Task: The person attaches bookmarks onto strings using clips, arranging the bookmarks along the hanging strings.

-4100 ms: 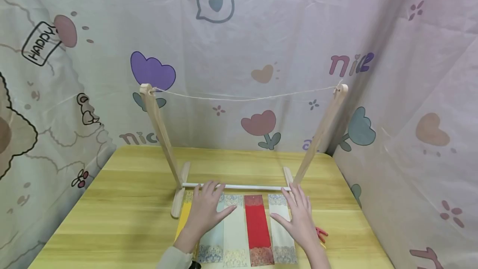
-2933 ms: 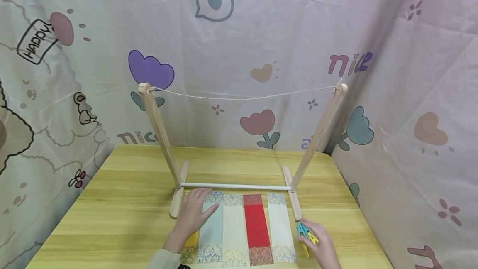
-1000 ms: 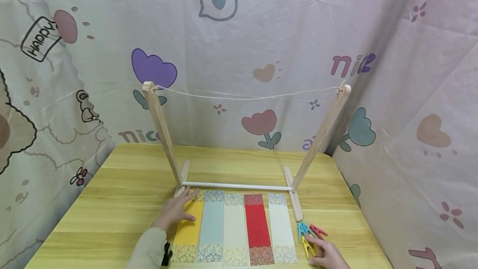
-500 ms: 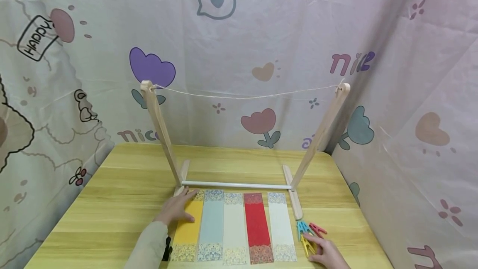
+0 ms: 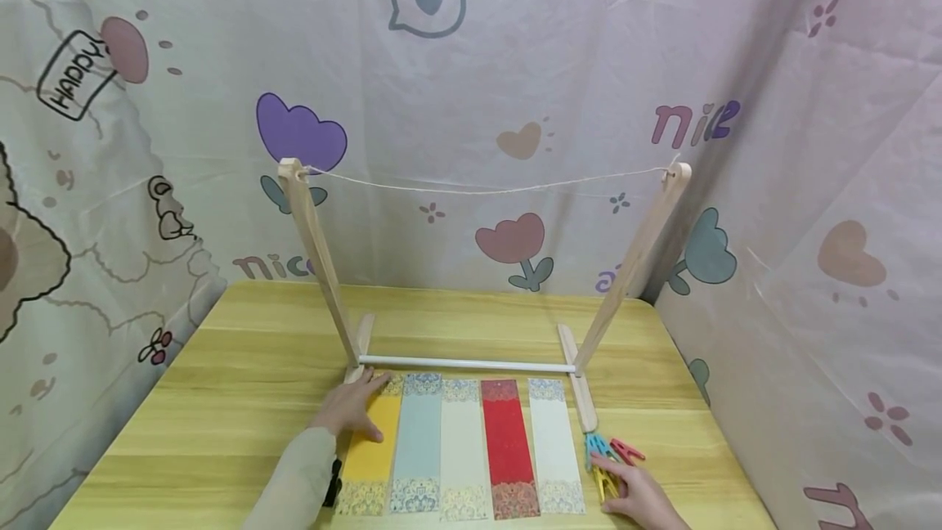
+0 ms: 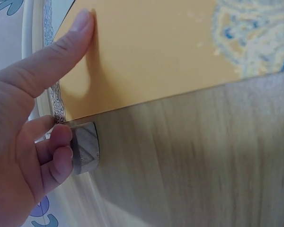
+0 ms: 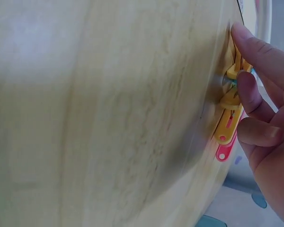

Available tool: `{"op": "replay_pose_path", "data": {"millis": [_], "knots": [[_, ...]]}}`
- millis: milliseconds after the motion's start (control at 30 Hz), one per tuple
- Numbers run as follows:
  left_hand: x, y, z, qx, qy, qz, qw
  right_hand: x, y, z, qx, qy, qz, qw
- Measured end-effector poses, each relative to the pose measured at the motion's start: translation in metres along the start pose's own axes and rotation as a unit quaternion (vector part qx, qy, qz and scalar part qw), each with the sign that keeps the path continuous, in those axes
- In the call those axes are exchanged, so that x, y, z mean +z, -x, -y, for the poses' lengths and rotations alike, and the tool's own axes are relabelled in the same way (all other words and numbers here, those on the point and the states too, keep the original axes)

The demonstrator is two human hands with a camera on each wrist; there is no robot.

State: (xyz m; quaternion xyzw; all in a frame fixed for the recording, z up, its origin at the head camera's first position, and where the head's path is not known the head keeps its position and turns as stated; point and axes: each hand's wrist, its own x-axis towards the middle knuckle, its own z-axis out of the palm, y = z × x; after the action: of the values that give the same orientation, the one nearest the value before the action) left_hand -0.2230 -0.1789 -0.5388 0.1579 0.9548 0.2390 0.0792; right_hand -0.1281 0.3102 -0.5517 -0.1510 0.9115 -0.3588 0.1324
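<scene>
My left hand (image 5: 344,410) lies at the left edge of a yellow paper strip (image 5: 370,456), its thumb extended over it. Beyond its fingers is the left foot of the wooden rack (image 6: 86,147). My right hand (image 5: 634,496) is at a small pile of clothespins, index finger reaching over them and thumb on the near side. Blue clothespins (image 5: 598,446), yellow clothespins (image 5: 603,484) and a red clothespin (image 5: 627,452) show; the fingers partly hide the yellow ones. In the right wrist view the fingertips are right beside a yellow clothespin (image 7: 226,128).
Right of the yellow strip lie a light blue strip (image 5: 418,452), a cream strip (image 5: 464,456), a red strip (image 5: 508,440) and a white strip (image 5: 555,448). Behind them stands the wooden rack, with a white crossbar (image 5: 471,364) low down and a slack string (image 5: 478,192) between its posts.
My left hand has moved left across the strips to the yellow one. My right hand went from the rack's right side to the clothespins, earlier held some, and they now lie on the table.
</scene>
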Motion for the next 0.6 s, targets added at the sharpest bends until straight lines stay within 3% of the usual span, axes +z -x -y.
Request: {"op": "replay_pose_path", "data": {"millis": [367, 600], "knots": [[0.0012, 0.0027, -0.0052, -0.005, -0.009, -0.009, 0.9999, 0.003, -0.0012, 0.0012, 0.002, -0.013, -0.03, 0.9995], [0.0055, -0.0003, -0.0028, -0.004, -0.035, -0.025, 0.9991, 0.006, 0.0008, 0.003, 0.01, 0.006, -0.05, 0.9987]]}}
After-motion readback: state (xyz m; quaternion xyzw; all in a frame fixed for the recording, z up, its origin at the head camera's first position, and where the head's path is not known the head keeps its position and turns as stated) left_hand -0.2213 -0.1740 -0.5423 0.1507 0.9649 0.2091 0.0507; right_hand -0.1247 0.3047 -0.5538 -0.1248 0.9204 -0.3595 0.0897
